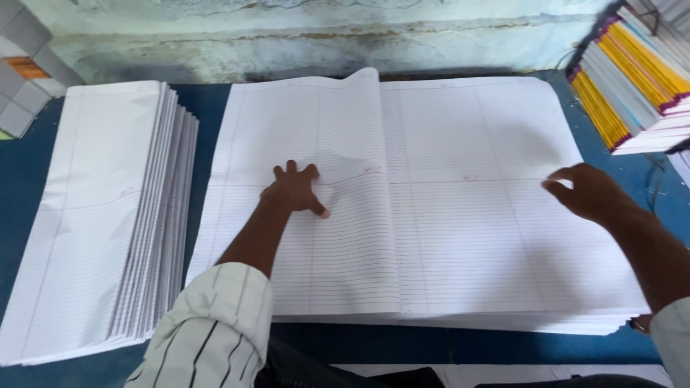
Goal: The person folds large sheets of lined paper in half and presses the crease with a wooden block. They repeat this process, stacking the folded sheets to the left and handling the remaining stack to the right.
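Left hand is pressing flat on a folded-over ruled sheet, fingers spread apart, thumb sticking out toward the fold edge, nothing clamped. The sheet is lying directly under the palm, its free edge running just to the right of the thumb and curling up at the far end. Striped sleeve is covering the left forearm near the bottom of the view.

Right hand is hovering at the right side of the big stack of ruled paper, fingers loosely curled and slightly apart, not gripping anything; cannot tell whether the fingertips are touching the top sheet. The stack is spreading out between both hands and under them, resting on the blue counter.

Well left of the left fingers, a pile of folded ruled sheets is sitting with edges fanned, apart from the main stack. Well beyond the right fingers, at the far right corner, a heap of bound notebooks with yellow and purple spines is leaning. Grey blocks are showing at the far left corner. A worn pale wall is running behind the counter.
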